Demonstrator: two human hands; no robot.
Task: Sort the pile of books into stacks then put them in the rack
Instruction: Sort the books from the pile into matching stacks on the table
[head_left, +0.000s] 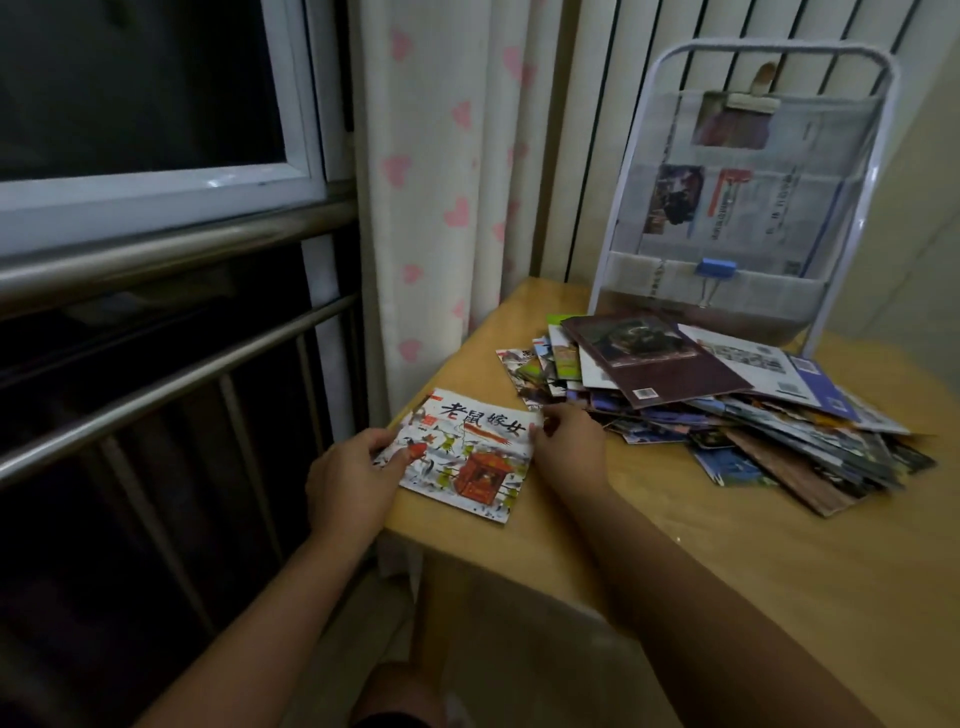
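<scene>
- Both hands grip one picture book (466, 453) at mid-frame: left hand (353, 475) pinching its left edge, right hand (569, 441) its right corner.
- Right of it, the pile (727, 400) looks unsorted.
- Upper right, the rack (748, 192) holds only papers; sorting has barely begun.

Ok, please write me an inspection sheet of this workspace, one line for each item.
Surface: wooden table, corner near the curtain.
Job's things: picture book flat at the table's left edge; messy pile of books behind it; white rack upright at the back, newspapers in its pockets.
Clutter: blue binder clip on the rack.
Hands: left hand grips the picture book's left edge; right hand pinches its far right corner.
Cables: nothing seen.
Surroundings: heart-print curtain, window, metal railing.
</scene>
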